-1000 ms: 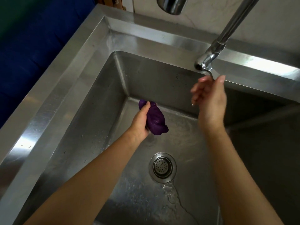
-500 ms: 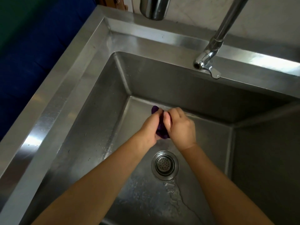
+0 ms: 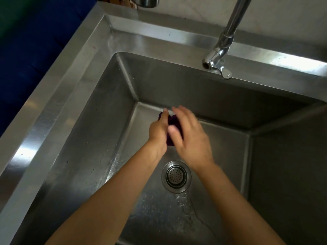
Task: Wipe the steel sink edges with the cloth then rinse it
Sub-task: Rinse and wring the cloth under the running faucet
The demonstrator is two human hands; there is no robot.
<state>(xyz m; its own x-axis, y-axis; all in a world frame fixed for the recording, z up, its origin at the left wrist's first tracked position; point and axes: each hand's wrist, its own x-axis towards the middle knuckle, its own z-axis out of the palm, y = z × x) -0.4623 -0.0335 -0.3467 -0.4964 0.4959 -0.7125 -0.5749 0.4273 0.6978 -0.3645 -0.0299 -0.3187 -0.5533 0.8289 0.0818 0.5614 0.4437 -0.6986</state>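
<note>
Head view, looking down into a steel sink (image 3: 74,96). Both bare forearms reach in from the lower edge and meet over the basin. The left hand (image 3: 158,129) is curled around a bunched purple cloth (image 3: 172,122), its thumb lying along the cloth's near side and its fingers wrapped behind it, out of sight. The right hand (image 3: 190,137) lies against the other side of the cloth; its fingers (image 3: 184,112) are extended and close together, and its thumb presses on the cloth's front face. The right hand is motion-blurred, so whether it grips or merely presses flat cannot be told. Only a narrow dark strip of cloth shows between the two hands, with a small lobe protruding beyond the left fingertips.

Below the wrists, toward the viewer, the round perforated drain strainer (image 3: 176,176) sits in the basin floor; a wet patch and a thin trail of water (image 3: 192,209) lie nearer still. Beyond the fingertips and to their right, the tap (image 3: 216,59) hangs over the far rim, its spout mouth and lever well apart from both hands. No stream is seen at the spout. A steel cup (image 3: 145,1) is cut off at the top edge.
</note>
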